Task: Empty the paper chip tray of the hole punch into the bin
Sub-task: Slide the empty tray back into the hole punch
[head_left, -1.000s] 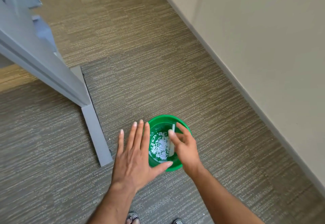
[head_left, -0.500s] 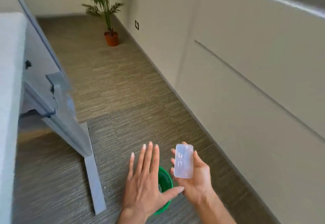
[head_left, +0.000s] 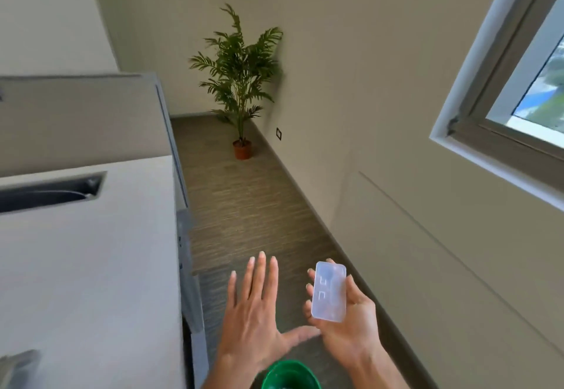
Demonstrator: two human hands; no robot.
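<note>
A clear plastic chip tray [head_left: 329, 291] rests flat on the fingers of my right hand [head_left: 348, 324], raised well above the floor, its hollow side hidden from me. To its left my left hand [head_left: 254, 312] is spread flat, palm down, holding nothing, the thumb stretched toward the right hand. The green bin [head_left: 290, 376] stands on the floor at the bottom edge of the view, below and between my wrists, only its far rim showing. No hole punch body is in view.
A light desk top [head_left: 85, 266] with a dark cable slot [head_left: 48, 191] fills the left, its grey side panel [head_left: 183, 236] edging a carpeted aisle. A potted plant [head_left: 241, 83] stands at the aisle's far end. Beige wall and a window [head_left: 518, 89] run along the right.
The view has tilted up from the floor to the room. My right hand lifted the chip tray out of the bin and raised it; the bin has slid to the bottom edge.
</note>
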